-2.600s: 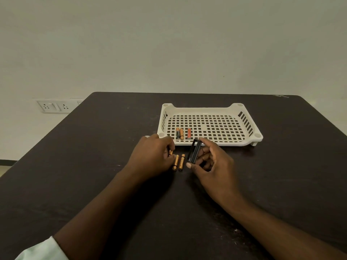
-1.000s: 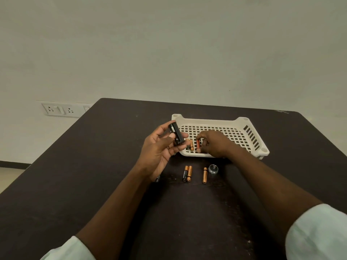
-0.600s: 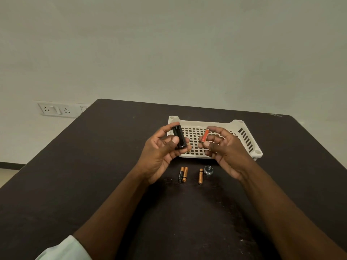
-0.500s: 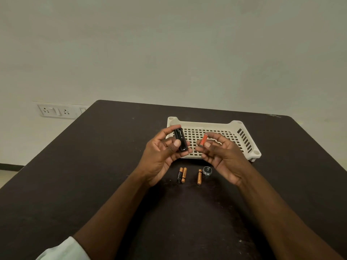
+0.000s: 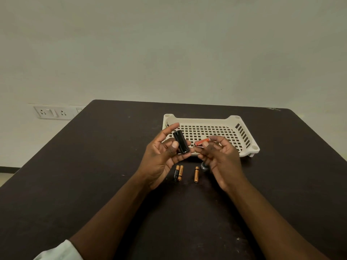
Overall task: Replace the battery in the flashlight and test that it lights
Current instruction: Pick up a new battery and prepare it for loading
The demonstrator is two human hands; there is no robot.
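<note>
My left hand (image 5: 161,156) holds a short black battery holder (image 5: 180,142) upright-tilted between thumb and fingers, above the table. My right hand (image 5: 219,156) pinches a red battery (image 5: 202,142) at its fingertips, lying almost level, its left end a short gap from the holder. On the table below the hands lie a pair of copper-and-black batteries (image 5: 178,173) side by side and a single one (image 5: 196,174) to their right. A small round cap (image 5: 204,166) sits partly hidden behind my right hand.
A white perforated plastic tray (image 5: 244,132) stands on the dark table (image 5: 93,166) just behind my hands. A wall socket strip (image 5: 52,112) is on the wall at the left. The table's far edge runs behind the tray.
My right hand took the red battery out of the tray and brought it down beside the holder, turning it nearly level. My left hand kept the holder raised.
</note>
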